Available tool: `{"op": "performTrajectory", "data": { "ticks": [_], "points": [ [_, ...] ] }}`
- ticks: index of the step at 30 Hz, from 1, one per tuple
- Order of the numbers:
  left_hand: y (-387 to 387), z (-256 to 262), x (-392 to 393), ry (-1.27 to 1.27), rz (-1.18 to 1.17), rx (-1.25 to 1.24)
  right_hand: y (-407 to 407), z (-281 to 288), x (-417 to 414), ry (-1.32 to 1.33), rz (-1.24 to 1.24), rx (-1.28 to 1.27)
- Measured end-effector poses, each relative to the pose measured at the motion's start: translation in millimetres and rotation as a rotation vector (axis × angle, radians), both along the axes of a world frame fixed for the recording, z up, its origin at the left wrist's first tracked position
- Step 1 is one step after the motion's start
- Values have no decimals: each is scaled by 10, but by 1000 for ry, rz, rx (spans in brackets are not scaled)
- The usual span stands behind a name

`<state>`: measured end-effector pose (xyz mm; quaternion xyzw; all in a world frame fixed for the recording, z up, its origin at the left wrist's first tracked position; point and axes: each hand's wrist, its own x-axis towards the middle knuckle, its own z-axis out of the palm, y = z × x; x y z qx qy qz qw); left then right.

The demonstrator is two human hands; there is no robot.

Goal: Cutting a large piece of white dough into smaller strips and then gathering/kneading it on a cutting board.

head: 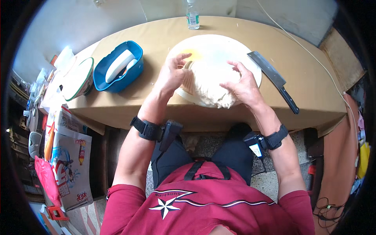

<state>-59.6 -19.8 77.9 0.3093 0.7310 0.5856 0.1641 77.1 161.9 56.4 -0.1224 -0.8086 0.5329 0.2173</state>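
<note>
A round white board bears a pale heap of thinly sliced or stranded food; glare hides what kind it is. My left hand is at the heap's left edge, its thumb and fingers apart beside tan, shaded layers. On the opposite side, my right hand curves over the heap with its fingers spread. Whether either palm touches the food is hidden. A cleaver lies to the right, its blade tip over the board's rim and its black handle towards the table's front edge.
At left, a blue plastic basin holds long white pieces, perhaps peeled radish. Beside it stands a white bowl with a green rim. A clear plastic bottle stands at the back of the brown-covered table. A white cable crosses the right side.
</note>
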Motion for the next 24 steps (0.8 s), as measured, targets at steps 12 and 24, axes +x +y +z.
{"op": "performTrajectory", "data": {
  "ticks": [12,24],
  "points": [
    [167,-515,-79,386,138,-83,34,-194,209,414,99,1067],
    [270,-529,539,917,92,-358,133,-81,-1,163,53,840]
  ]
}}
